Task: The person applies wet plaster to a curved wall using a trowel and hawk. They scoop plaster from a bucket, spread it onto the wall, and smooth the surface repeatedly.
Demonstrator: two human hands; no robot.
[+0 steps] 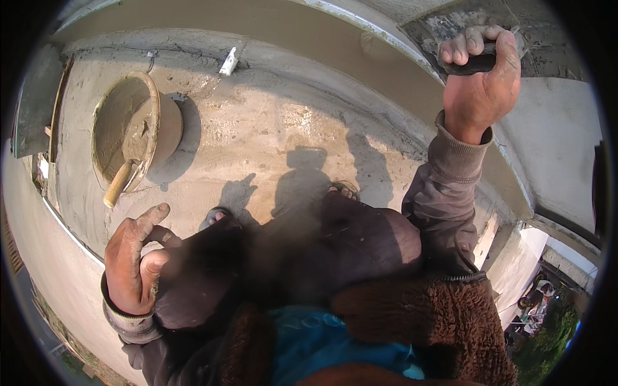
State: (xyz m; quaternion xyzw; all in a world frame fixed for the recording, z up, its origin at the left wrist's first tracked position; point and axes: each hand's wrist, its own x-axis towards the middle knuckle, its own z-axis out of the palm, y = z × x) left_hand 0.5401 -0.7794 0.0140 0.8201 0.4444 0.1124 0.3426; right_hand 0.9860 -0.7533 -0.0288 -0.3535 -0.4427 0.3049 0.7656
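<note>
Raised at the upper right, my right hand is closed around the dark handle of a plastering trowel. Its blade is mostly hidden behind my fingers, close to a patch of wet grey mortar on the wall. My left hand hovers beside my left knee, fingers bent and apart, holding nothing. Both hands are smeared with mortar. Beyond the left hand stands a bucket of wet mortar. A small trowel with a wooden handle rests in it, the handle sticking out over the near rim.
My sandalled feet are on the mortar-stained ledge. A long smooth beam runs along its far side. A small white piece lies by that beam. Along the left, the ledge ends at a low wall, with a drop beyond it.
</note>
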